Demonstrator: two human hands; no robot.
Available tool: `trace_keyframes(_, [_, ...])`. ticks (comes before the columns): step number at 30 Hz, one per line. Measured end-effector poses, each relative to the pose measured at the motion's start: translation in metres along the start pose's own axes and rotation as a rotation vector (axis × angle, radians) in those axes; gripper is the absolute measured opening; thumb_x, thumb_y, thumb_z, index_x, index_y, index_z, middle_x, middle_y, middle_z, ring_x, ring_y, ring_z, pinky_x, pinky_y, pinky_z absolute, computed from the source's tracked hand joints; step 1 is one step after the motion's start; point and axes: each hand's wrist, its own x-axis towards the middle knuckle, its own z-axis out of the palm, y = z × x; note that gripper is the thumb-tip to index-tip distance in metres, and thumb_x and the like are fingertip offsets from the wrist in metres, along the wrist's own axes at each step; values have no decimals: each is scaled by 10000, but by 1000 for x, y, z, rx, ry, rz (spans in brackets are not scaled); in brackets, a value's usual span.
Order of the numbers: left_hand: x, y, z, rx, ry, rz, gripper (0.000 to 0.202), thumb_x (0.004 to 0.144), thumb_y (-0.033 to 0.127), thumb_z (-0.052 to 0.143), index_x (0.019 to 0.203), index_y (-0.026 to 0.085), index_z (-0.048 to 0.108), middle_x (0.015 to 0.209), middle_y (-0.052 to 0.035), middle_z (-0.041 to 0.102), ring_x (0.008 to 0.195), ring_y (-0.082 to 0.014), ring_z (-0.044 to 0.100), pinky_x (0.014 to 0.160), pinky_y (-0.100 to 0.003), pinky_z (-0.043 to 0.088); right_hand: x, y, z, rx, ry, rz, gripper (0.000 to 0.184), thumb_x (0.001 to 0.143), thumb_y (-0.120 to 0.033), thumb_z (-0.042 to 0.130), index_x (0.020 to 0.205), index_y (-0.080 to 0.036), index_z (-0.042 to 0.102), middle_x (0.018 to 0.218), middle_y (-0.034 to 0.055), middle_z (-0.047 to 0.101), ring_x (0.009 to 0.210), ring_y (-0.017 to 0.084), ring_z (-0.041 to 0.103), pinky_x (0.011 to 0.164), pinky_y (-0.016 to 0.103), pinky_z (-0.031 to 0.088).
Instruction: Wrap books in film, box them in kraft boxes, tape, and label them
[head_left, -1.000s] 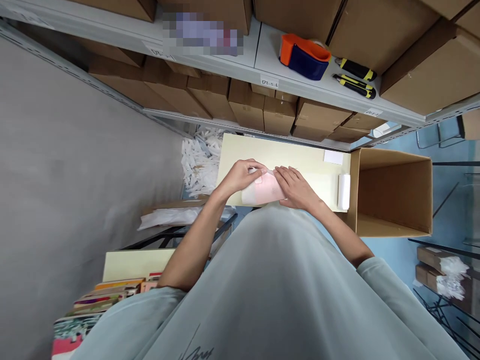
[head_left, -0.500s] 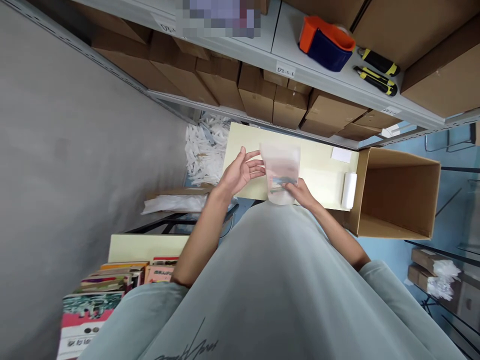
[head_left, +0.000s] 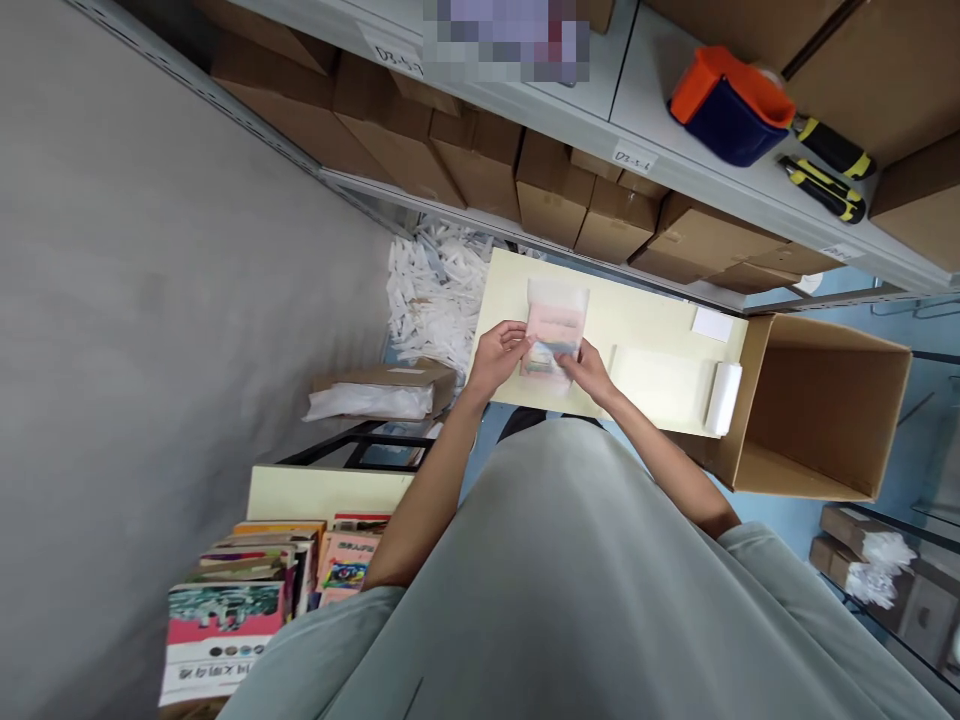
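A pinkish book in a translucent white sleeve [head_left: 557, 315] is held over the pale yellow table [head_left: 637, 300]. My left hand [head_left: 501, 355] grips its left edge, thumb on the front and fingers curled. On the right side my right hand [head_left: 587, 370] pinches its lower edge, thumb lying on the cover. The sleeve's upper part stands out whitish beyond the book's pink cover. To the right of my hands a white roll [head_left: 724, 398] lies on the table, with a thin pale sheet [head_left: 652, 385] spread out beside it. Above the roll is a small white paper [head_left: 712, 323].
An open cardboard box [head_left: 817, 480] stands at the table's right end. White paper strips [head_left: 435, 290] are heaped to the left. Book stacks [head_left: 225, 640] sit at lower left. The shelf [head_left: 600, 150] ahead holds boxes, an orange-and-blue tape dispenser [head_left: 731, 110] and two utility knives [head_left: 825, 185].
My left hand was open beside the sleeved book and has closed on its left edge. The book is now flatter and farther from my body. The view has shifted left.
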Motion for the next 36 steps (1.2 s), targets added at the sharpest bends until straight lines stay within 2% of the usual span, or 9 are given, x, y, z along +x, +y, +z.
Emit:
trace_keyframes(5, [78, -31, -26, 268, 145, -83, 212, 860, 287, 806, 1025, 172, 740, 977, -82, 797, 933, -232, 771, 870, -322, 616, 84, 22, 32, -285, 129, 124, 412, 931, -280, 621, 1316, -167, 713, 1147, 98, 829, 975, 260, 781, 1015, 399, 633])
trace_keyframes(10, [142, -50, -37, 515, 201, -98, 134, 866, 187, 738, 999, 182, 752, 1050, -95, 809, 982, -247, 774, 982, -359, 602, 136, 39, 64, -446, 213, 165, 712, 1000, -228, 553, 1704, -178, 456, 1221, 99, 808, 1022, 270, 782, 1040, 433, 641])
trace_keyframes(12, [156, -56, -41, 569, 212, -93, 108, 880, 172, 716, 983, 181, 751, 1092, -123, 804, 1050, -274, 770, 1055, -398, 582, 146, 41, 71, -526, 194, 144, 747, 1034, -215, 514, 1768, -183, 379, 1287, 125, 787, 1075, 283, 774, 1079, 452, 633])
trace_keyframes(14, [162, -62, -45, 616, 212, -89, 93, 897, 164, 700, 974, 178, 750, 1112, -148, 797, 1091, -301, 763, 1095, -430, 564, 152, 41, 76, -642, 144, 142, 711, 1057, -196, 486, 1763, -172, 411, 1363, 167, 752, 1141, 310, 760, 1123, 481, 614])
trace_keyframes(18, [160, -71, -47, 691, 224, -51, 182, 916, 148, 690, 1083, 174, 759, 1119, -153, 780, 1182, -324, 727, 1195, -460, 501, 156, 36, 79, -827, 8, 221, 728, 1062, -153, 509, 1782, -186, 412, 1484, 222, 675, 1199, 357, 751, 1137, 522, 600])
trace_keyframes(22, [149, -68, -44, 714, 299, -3, 326, 939, 220, 723, 1263, 181, 740, 1234, -167, 742, 1200, -338, 714, 1162, -471, 531, 143, 27, 70, -835, -21, 230, 759, 1079, -220, 591, 1801, -155, 363, 1530, 248, 660, 1260, 370, 749, 1158, 533, 600])
trace_keyframes(27, [110, -46, -44, 628, 342, 58, 265, 984, 228, 660, 1226, 178, 756, 1282, -178, 753, 1124, -300, 755, 1118, -456, 575, 87, 12, 35, -599, 87, 70, 588, 1079, -273, 609, 1661, -199, 565, 1417, 160, 761, 1029, 250, 799, 1090, 460, 642])
trace_keyframes(32, [19, -27, -38, 358, 389, 207, 171, 937, 202, 638, 1032, 224, 779, 1069, -93, 808, 932, -230, 761, 963, -387, 631, 10, -1, -7, -396, 169, -103, 489, 1021, -409, 636, 1458, -201, 704, 1266, 126, 822, 963, 239, 796, 948, 426, 669])
trace_keyframes(36, [-70, -21, -21, 263, 502, 289, 94, 929, 291, 709, 962, 239, 780, 980, -56, 817, 854, -206, 752, 879, -361, 649, -33, -4, -27, -311, 117, -203, 463, 1015, -492, 604, 1358, -213, 739, 1170, 110, 852, 1042, 257, 812, 987, 449, 661])
